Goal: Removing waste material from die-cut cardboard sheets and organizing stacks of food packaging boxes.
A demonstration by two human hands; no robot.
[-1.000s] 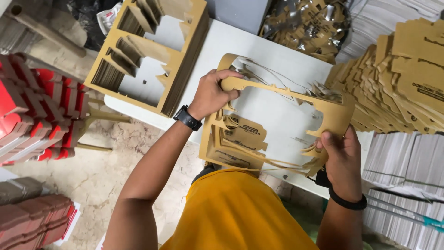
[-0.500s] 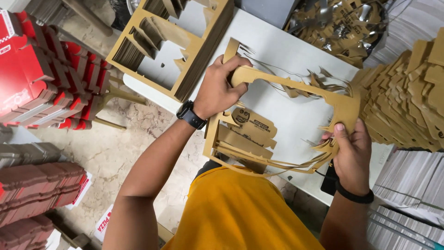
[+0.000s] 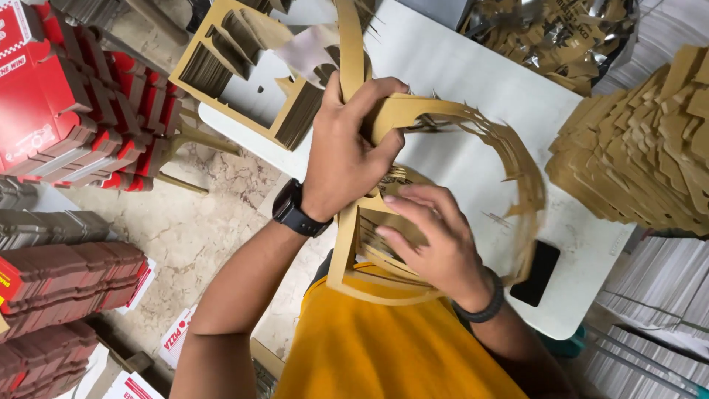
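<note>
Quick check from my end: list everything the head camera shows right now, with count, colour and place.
cardboard offcut frame: one bundle, tan, bent into a loop over the table, held in both hands
table: one, white, centre
stack of cut frames: one, tan, top left on the table
die-cut blanks pile: one, tan, right
dark flat object: one, black, table's near edge
flat carton stacks: several, red and white, on the floor at left
bag of scraps: one, brown, top right
shirt: yellow, bottom centre
left hand: gripping the frame, black watch on wrist
right hand: pressing the frame, black band on wrist
</note>
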